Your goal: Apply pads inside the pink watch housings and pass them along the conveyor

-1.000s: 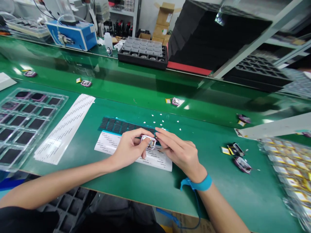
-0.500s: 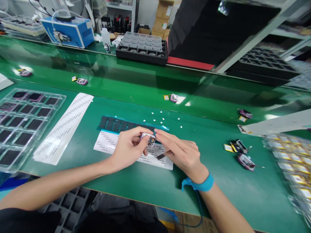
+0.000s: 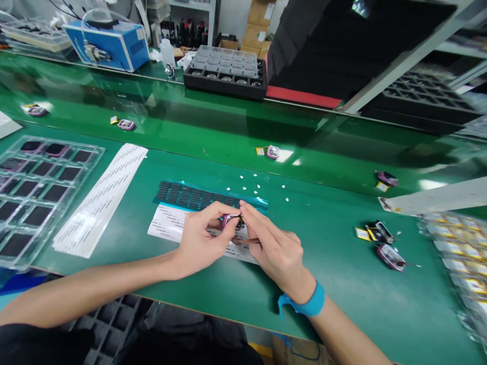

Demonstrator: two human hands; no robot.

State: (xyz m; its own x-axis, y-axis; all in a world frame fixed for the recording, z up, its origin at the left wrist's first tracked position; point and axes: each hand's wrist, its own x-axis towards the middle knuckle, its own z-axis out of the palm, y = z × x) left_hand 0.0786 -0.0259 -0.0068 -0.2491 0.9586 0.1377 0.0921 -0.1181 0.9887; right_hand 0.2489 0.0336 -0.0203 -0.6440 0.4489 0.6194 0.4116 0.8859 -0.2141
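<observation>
My left hand (image 3: pixel 207 235) pinches a small purple-rimmed watch-like casing (image 3: pixel 230 219) between thumb and fingers. The casing is tilted and mostly hidden by fingertips. My right hand (image 3: pixel 276 248) meets it from the other side, its extended fingertips at the casing's edge. From under that hand pokes a thin dark strip-like tool (image 3: pixel 246 242), largely covered, so its kind is unclear. Beneath both hands lies a white printed backing sheet (image 3: pixel 167 223). Just behind it is a blue film with rows of black adhesive pieces (image 3: pixel 182 193).
Small white scraps (image 3: pixel 255 186) dot the green bench. At left are a clear tray of dark-screened parts (image 3: pixel 49 192) and white printed strips (image 3: pixel 101 200). Opened casings (image 3: pixel 391 256) and a tray of yellow-edged parts (image 3: pixel 462 253) sit at right. A blue wristband (image 3: pixel 314 301) circles my right wrist.
The casing has tipped, so its open inner face shows less. My right hand has shifted slightly left and closer to the casing. The view has moved a little.
</observation>
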